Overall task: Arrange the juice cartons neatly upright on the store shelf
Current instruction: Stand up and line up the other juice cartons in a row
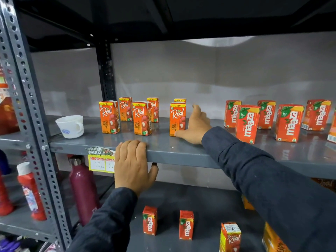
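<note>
Cartons stand upright on the grey shelf point(181, 153): Real cartons point(141, 118) toward 10 o'clock, Maaza cartons point(247, 123) toward 2 o'clock. Right hand point(195, 124) lies open, fingers spread, thumb touching the base of the nearest Real carton point(177, 119), clamped on nothing. Left hand point(133, 164) clasps the shelf's front edge beside a price tag point(101, 160). White cup point(70, 126) sits at 9 o'clock.
</note>
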Demonstrator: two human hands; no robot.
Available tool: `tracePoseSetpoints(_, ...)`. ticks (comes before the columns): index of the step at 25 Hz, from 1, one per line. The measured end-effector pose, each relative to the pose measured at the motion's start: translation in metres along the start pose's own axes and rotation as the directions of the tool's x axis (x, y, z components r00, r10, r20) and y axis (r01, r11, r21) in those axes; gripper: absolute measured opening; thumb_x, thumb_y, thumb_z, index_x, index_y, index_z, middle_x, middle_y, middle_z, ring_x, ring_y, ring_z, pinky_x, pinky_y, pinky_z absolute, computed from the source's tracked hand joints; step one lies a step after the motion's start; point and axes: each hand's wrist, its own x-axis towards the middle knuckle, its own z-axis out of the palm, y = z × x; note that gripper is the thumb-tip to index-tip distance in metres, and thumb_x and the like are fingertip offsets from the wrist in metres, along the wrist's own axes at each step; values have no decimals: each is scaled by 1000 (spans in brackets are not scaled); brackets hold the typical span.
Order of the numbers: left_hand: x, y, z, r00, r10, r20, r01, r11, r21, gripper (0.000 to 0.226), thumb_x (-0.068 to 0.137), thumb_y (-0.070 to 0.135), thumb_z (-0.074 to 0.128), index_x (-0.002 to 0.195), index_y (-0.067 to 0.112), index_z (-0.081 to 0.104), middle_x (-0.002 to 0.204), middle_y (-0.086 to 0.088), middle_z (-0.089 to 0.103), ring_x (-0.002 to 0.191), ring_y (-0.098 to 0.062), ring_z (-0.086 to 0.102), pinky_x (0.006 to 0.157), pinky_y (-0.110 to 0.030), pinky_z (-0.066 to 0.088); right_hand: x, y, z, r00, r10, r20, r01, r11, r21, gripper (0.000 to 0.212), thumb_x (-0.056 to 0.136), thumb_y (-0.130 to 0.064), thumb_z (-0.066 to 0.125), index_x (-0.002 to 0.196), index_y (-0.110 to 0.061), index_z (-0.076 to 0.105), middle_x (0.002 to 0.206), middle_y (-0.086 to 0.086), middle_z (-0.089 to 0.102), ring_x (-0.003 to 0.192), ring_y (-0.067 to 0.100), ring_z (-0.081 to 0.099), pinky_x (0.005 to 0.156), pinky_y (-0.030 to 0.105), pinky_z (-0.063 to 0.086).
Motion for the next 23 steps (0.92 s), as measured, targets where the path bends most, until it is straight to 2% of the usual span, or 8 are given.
tracePoseSetpoints(1,0,-1,3,1000,4,-22,-4,1000,-4,49,67,37,64,104,7,53,102,-12,58,97,-37,54,101,-51,38,-3,-3,-3,966,-143,-215,150,988,16,87,70,-36,73,141,-16,27,126,10,47,114,28,47,94,45,44)
tracePoseSetpoints(3,0,-1,7,998,3,-57,-4,1000,-13,49,65,37,64,104,8,52,101,-12,58,96,-36,53,101,-51,37,-7,-16,-6,737,-475,-480,525,851,-37,62,72,-18,64,131,-11,44,105,6,53,96,22,51,85,46,49)
tracePoseSetpoints(5,0,-3,12,996,11,-93,-13,1000,-23,49,63,36,64,102,8,51,100,-12,58,95,-36,52,100,-50,37,-9,-43,3,744,-557,-369,628,771,102,50,79,-11,59,128,-10,49,99,3,55,88,18,53,81,43,52)
tracePoseSetpoints(7,0,-6,16,991,24,-133,-30,999,-44,49,62,33,64,101,9,50,99,-12,59,95,-35,51,99,-49,37,-3,-73,25,882,-458,-113,472,856,210,58,87,-16,60,140,-12,36,120,8,56,106,22,56,92,40,51)
tracePoseSetpoints(10,0,-8,19,984,29,-174,-42,997,-70,48,58,29,64,100,10,50,99,-11,60,96,-34,49,98,-48,37,14,-93,51,962,-248,113,221,952,210,73,87,-23,64,144,-12,19,130,9,54,115,27,55,90,35,48)
tracePoseSetpoints(13,0,-7,19,984,32,-177,-46,996,-78,49,56,26,64,100,10,52,98,-11,61,95,-35,51,99,-48,38,29,-88,61,976,-128,179,89,974,208,64,86,-26,65,137,-11,30,117,2,59,106,22,59,88,34,49)
tracePoseSetpoints(18,0,-8,19,983,35,-181,-48,996,-69,50,56,25,63,102,10,50,99,-12,62,97,-35,50,100,-48,37,34,-83,68,970,-116,214,97,991,97,49,88,-35,61,129,-12,45,129,7,58,114,28,57,96,41,47)
tracePoseSetpoints(23,0,-6,16,988,29,-154,-39,997,-62,49,55,23,61,101,10,50,99,-12,61,96,-36,51,100,-48,37,17,-88,64,976,-120,183,90,983,162,62,89,-27,62,140,-12,29,135,6,53,118,28,55,92,34,46)
